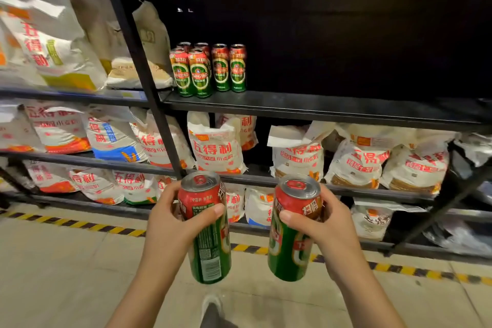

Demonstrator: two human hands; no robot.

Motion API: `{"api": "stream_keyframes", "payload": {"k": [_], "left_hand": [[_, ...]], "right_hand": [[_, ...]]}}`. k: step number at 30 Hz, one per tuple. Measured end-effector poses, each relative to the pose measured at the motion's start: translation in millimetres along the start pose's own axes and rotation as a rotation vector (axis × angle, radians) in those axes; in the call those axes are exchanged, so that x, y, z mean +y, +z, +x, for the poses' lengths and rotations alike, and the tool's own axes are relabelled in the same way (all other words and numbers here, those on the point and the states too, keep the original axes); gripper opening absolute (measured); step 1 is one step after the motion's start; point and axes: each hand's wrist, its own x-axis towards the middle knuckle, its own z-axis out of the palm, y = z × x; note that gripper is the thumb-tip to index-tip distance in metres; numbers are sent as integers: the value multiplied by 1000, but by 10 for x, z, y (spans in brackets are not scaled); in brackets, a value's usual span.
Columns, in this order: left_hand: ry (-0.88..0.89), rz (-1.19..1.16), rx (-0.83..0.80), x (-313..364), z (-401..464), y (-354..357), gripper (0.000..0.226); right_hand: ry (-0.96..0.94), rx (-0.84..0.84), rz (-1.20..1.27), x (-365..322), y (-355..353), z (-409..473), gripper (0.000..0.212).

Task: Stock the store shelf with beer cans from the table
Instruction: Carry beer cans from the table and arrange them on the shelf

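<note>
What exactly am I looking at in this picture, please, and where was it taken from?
No machine here: a person wears a wide-angle camera on the head, looking forward and down, so you see their own two arms. The left hand holds one red-and-green beer can in its grip, and the right hand holds another can. Ahead stands a dark store shelf with six matching cans grouped at its left end; the rest of that shelf is bare. Flour bags fill the lower and neighbouring shelves. No table is in view.
</note>
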Motion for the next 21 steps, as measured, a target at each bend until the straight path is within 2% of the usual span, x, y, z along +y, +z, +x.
{"api": "stream_keyframes", "payload": {"k": [4, 8, 10, 14, 18, 21], "left_hand": [[-5, -23, 27, -62, 579, -30, 72], [-19, -32, 29, -69, 1258, -44, 48], [-11, -27, -4, -78, 1658, -45, 44], [7, -15, -68, -38, 2433, 1, 49], [59, -2, -128, 30, 3078, 97, 54], [90, -12, -143, 89, 3456, 184, 59]], "right_hand": [[17, -18, -2, -11, 209, 566, 74], [16, -5, 5, -54, 458, 1167, 73], [17, 11, 9, -90, 581, 1485, 73], [22, 69, 6, -133, 777, 2123, 59], [11, 123, 6, -158, 924, 2669, 73], [-9, 129, 20, -193, 960, 3019, 70]]}}
